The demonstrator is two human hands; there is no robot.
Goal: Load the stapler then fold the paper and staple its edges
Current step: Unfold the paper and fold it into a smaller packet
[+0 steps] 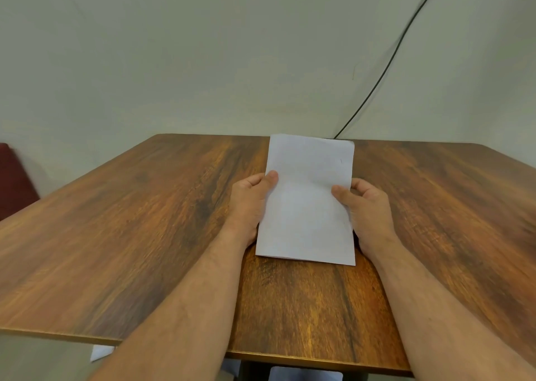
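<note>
Holding the paper [307,203] by both long edges, above the middle of the desk [145,221]. Left hand [249,200]: thumb lies on the sheet's top face near the left edge, fingers hidden beneath, so it pinches the sheet. Right hand [365,206]: thumb on the top face at the right edge, fingers curled behind, also pinching. Sheet reads as already folded: the near edge shows a doubled line, and the shape is narrow. Its far end reaches the desk's back edge in this view; whether the near end rests on the desk or is lifted, I cannot tell.

No stapler in view, so loading cannot be confirmed.

Judgement: the fold step looks done or nearly so; stapling the edges remains. The next move calls for keeping the layers aligned with one hand while the other fetches the stapler from out of frame.

Also present: a dark cable [385,73] down the wall, and a scrap of white paper [100,351] below the desk's near edge.
</note>
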